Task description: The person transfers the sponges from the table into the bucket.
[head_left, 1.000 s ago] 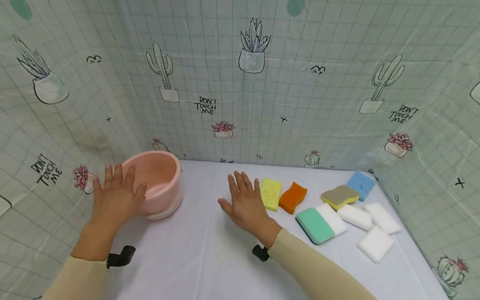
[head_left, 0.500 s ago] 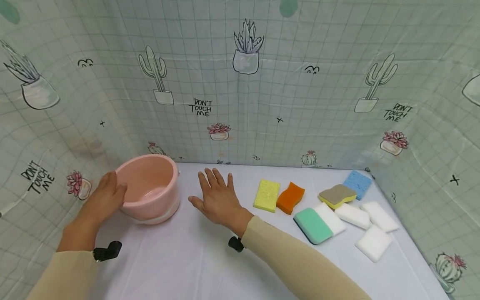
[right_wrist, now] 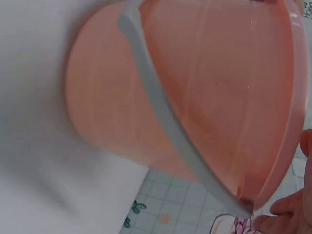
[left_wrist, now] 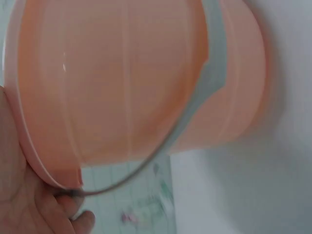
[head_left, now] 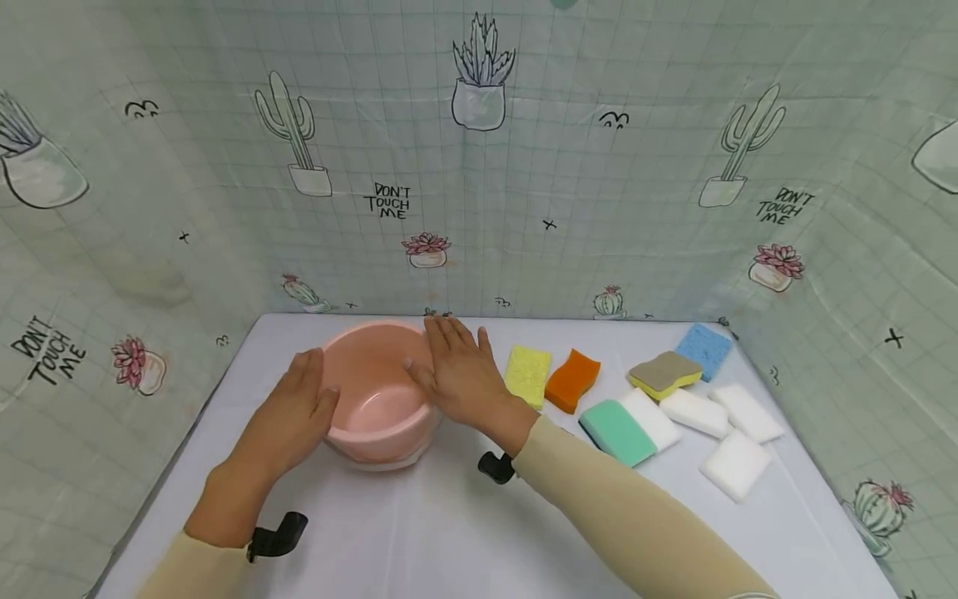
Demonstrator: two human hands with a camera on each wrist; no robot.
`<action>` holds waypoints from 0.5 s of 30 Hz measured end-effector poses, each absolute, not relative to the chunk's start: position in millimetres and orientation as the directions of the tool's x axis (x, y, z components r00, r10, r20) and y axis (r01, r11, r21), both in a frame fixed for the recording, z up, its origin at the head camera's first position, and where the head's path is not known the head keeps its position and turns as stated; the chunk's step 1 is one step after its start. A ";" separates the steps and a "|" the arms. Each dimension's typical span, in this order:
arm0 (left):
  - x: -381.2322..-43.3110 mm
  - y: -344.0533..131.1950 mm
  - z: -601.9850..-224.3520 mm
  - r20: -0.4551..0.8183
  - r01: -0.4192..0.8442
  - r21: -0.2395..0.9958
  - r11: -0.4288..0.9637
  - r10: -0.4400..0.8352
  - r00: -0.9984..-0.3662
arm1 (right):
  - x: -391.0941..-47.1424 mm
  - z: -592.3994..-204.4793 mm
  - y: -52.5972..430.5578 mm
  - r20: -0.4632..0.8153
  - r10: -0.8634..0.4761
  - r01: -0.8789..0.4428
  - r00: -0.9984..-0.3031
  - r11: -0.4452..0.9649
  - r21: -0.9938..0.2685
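A pink bucket [head_left: 374,449] with a pale grey handle [right_wrist: 161,112] stands upright on the white table, left of centre. My left hand [head_left: 284,416] holds its left rim, thumb at the near side. In the left wrist view its bent fingertips [left_wrist: 84,222] show by the handle's end. My right hand [head_left: 467,374] lies along the right rim with its fingers straight, and its thumb overlaps the bucket's opening in the head view. Right of that hand lie a yellow sponge [head_left: 527,376] and an orange sponge [head_left: 572,381].
Farther right are a green-and-white sponge [head_left: 617,431], a grey-topped yellow sponge [head_left: 664,374], a blue sponge [head_left: 703,351] and several white sponges [head_left: 737,464]. A patterned curtain [head_left: 509,183] hangs behind the table and along both sides.
My left hand came down to the bucket's left rim, and the bucket moved right with it. My right hand moved left and now meets the bucket's right side. The sponges stayed put.
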State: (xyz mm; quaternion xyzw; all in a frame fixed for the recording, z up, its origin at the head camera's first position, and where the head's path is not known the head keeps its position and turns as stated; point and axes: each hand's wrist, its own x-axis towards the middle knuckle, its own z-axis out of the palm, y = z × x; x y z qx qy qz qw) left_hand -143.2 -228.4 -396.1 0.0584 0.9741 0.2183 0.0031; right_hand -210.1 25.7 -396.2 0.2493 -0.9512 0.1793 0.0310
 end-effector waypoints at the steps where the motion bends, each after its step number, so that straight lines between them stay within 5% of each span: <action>1: -140.6 -220.9 -395.9 0.028 0.121 0.424 0.898 0.120 -0.992 | -209.4 -395.4 29.5 0.139 -0.466 -0.484 -0.874 0.809 -0.333; 15: -111.3 -142.4 -401.7 0.118 0.227 0.445 0.866 0.194 -0.974 | -186.5 -394.1 98.3 0.065 -0.421 -0.416 -0.905 0.838 -0.354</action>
